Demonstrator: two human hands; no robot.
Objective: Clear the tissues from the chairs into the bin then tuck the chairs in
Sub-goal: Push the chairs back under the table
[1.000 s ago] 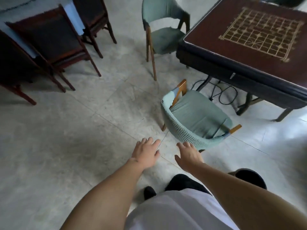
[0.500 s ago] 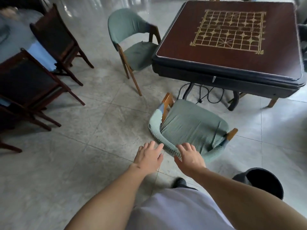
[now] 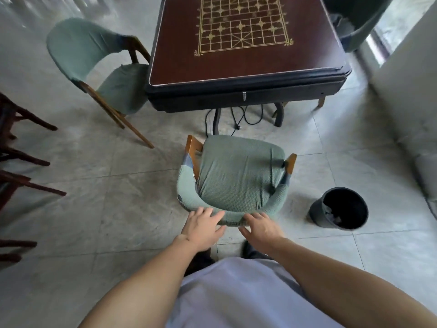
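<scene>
We stand behind the green chair (image 3: 236,178) at the centre of the frame. Our left hand (image 3: 203,227) and right hand (image 3: 261,229) lie flat on its curved backrest, fingers straight and spread, gripping nothing. The seat shows no tissue, so we judge the step in hand to be tucking this chair in.

Procedure:
1. We keep both palms level on the backrest, one either side of its middle, so the chair tracks straight.
2. We push toward the table (image 3: 246,67) in the upper centre, aiming the seat between the table legs.
3. We watch the black cable (image 3: 246,119) lying on the floor below the table edge; a chair leg could snag it.
4. We stop once the armrests near the table edge.

The bin (image 3: 340,209) stands at centre right, near the chair but apart from it, with what looks like crumpled paper inside. A second green chair (image 3: 99,65) at upper left is partly under the table's side. The floor (image 3: 106,209) is large, pale, smooth tile, so we expect the legs to slide readily. Dark wooden chairs (image 3: 21,162) line the left edge.
</scene>
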